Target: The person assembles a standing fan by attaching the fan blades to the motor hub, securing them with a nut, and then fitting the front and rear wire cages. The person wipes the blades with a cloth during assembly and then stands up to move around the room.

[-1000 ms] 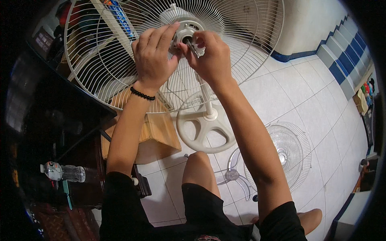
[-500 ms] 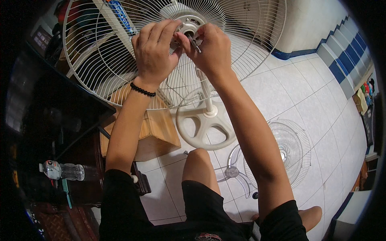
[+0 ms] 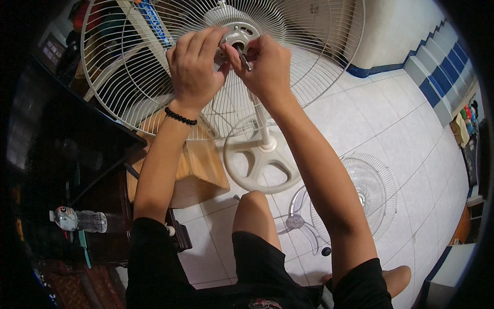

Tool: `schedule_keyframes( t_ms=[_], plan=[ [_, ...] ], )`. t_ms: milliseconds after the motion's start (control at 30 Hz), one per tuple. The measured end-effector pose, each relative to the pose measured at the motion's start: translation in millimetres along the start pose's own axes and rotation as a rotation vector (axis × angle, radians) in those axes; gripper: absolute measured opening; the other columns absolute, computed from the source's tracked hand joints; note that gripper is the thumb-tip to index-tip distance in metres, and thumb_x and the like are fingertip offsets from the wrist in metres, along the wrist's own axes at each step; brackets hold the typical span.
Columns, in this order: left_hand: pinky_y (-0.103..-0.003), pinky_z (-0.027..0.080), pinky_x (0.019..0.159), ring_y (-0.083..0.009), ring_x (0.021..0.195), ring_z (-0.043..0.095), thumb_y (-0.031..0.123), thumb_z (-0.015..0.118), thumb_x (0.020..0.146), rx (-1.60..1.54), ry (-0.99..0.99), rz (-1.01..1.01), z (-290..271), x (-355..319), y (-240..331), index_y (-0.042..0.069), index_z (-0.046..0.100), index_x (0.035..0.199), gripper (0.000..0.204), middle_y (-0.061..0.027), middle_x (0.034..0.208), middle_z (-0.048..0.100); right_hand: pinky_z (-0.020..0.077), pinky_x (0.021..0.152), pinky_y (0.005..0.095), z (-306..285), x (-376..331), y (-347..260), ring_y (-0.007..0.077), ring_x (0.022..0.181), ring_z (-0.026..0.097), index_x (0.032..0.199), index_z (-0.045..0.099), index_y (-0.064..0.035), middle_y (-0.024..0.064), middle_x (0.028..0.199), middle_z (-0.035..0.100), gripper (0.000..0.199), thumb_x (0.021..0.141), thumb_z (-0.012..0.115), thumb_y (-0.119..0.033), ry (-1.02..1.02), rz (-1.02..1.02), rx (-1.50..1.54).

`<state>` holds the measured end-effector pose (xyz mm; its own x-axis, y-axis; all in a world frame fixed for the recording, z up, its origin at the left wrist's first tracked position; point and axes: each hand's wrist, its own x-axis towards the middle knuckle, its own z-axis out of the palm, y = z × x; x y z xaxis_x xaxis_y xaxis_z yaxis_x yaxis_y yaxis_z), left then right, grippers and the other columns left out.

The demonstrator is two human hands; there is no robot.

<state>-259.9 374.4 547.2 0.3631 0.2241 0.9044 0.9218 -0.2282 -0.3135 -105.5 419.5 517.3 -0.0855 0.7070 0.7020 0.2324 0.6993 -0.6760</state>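
Observation:
The wide white rear grille [image 3: 128, 67] of a stand fan is in front of me, its metal motor shaft [image 3: 245, 63] pointing toward me. Around the shaft is a pale plastic ring nut [image 3: 235, 39] against the grille's hub. My left hand [image 3: 195, 67] curls its fingers round the ring's left side, thumb underneath. From the right, my right hand [image 3: 268, 67] pinches at the ring beside the shaft. The fingers partly hide the ring. Below, the fan's pole leads down to a round white base [image 3: 234, 172] with openings.
On the tiled floor to the right lie the front grille [image 3: 383, 206], a clear fan blade [image 3: 295, 221] and a small black knob [image 3: 326, 251]. A wooden box [image 3: 200, 175] stands left of the base. Further left are a dark screen [image 3: 67, 118] and a plastic bottle [image 3: 77, 220].
Both hands have shifted very slightly in the picture, the right one a little left and down. They stay at the hub, with fingers around the ring nut.

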Motion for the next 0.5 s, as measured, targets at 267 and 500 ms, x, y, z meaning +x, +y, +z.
schedule_keyframes(
  t_ms=[267, 500],
  plan=[
    [-0.037, 0.039, 0.096, -0.0182, 0.115, 0.057, 0.016, 0.085, 0.066, -0.018, -0.016, -0.018, -5, 3, 5, 0.021, 0.066, 0.128, 0.065, 0.0068, 0.124, 0.066, 0.056, 0.072, 0.0466, -15, 13, 1, 0.0377, 0.084, 0.064, 0.101, 0.06, -0.0004, 0.0177, 0.099, 0.06, 0.046, 0.071, 0.086, -0.023, 0.106, -0.583, -0.191],
    [-0.037, 0.039, 0.094, -0.0177, 0.115, 0.057, 0.02, 0.084, 0.068, 0.006, 0.008, 0.012, -3, -2, -4, 0.021, 0.066, 0.129, 0.063, 0.007, 0.125, 0.067, 0.0561, 0.066, 0.0443, -8, 13, 2, 0.0361, 0.076, 0.066, 0.098, 0.06, -0.0012, 0.0178, 0.092, 0.062, 0.047, 0.076, 0.084, -0.034, 0.135, -0.43, -0.18]
  ],
)
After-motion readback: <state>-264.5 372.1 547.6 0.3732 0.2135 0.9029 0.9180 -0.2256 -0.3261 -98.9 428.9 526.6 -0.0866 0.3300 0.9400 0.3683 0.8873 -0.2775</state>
